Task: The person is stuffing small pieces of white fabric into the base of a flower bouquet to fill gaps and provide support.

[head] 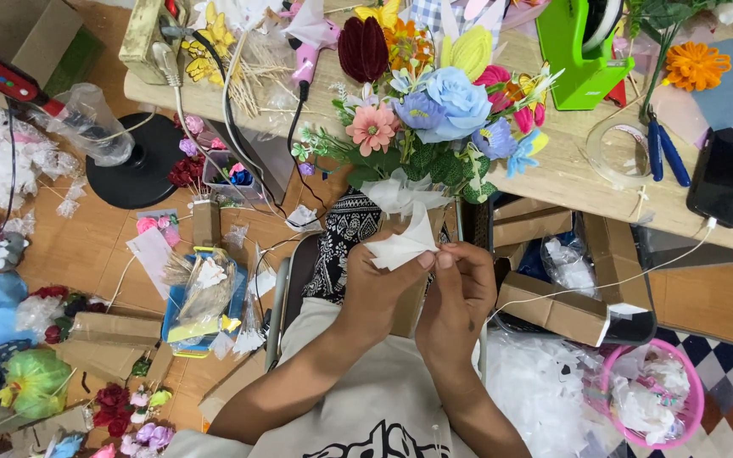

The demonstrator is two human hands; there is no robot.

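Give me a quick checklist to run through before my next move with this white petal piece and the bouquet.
1. Both hands on the white piece: ok; left hand and right hand pinch it between fingertips.
2. Bouquet within reach: ok; it lies at the table edge, just above the hands.
3. Bouquet's white wrap visible: ok; it shows below the green leaves.
4. Glue gun at hand: ok; it lies on the table to the left. Whether it is hot: cannot tell.
5. Blue pliers free: ok; they lie beside the phone.
6. Piece's shape finished: cannot tell; fingers cover part of it.
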